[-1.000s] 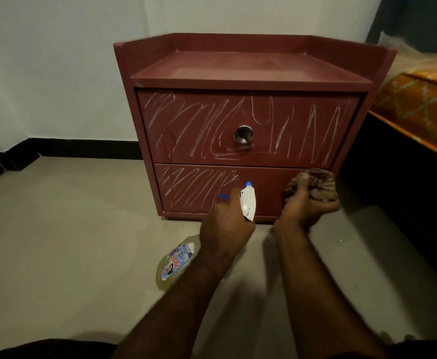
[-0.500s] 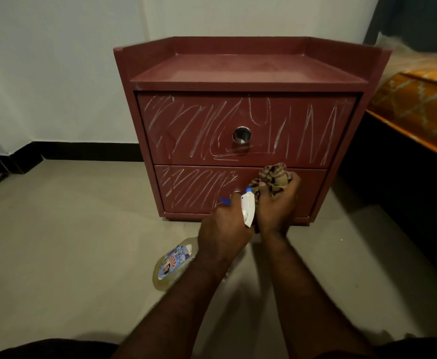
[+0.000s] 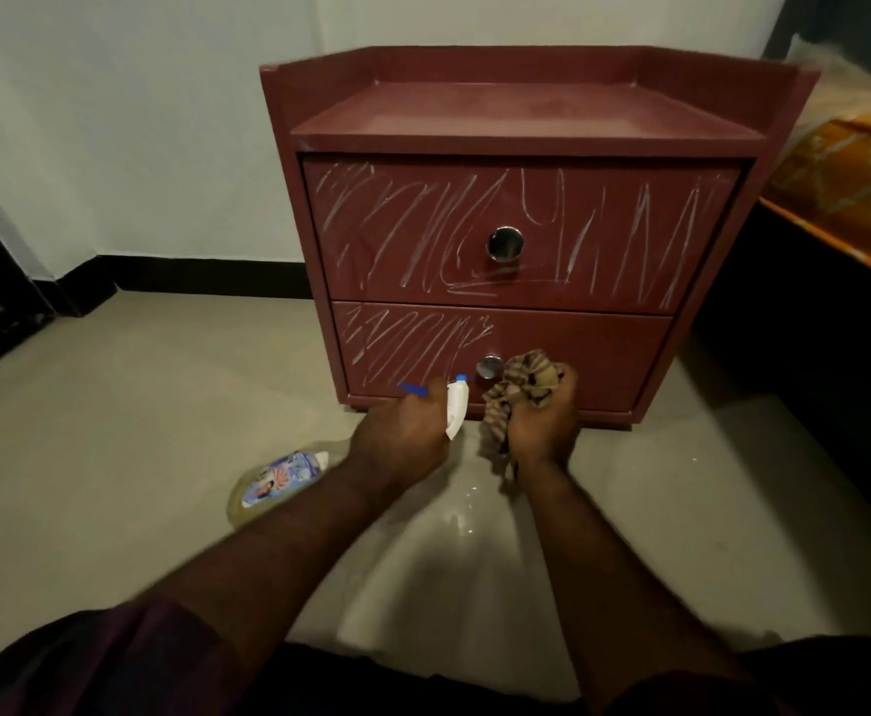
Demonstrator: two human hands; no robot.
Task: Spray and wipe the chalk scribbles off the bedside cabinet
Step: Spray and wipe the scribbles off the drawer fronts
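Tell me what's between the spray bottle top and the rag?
In the head view, the lower drawer's shiny knob shows in the gap between the spray head in the left hand and the rag in the right hand.

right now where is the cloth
In the head view the cloth is bunched in the right hand, low and right of centre, in front of the lower drawer just right of its knob.

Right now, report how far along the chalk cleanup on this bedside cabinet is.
Done: the right half of the lower drawer looks chalk-free. In hand: the left hand grips the spray bottle, the right hand holds the bunched cloth beside the lower knob. Left: scribbles on that drawer's left half and across the whole upper drawer.
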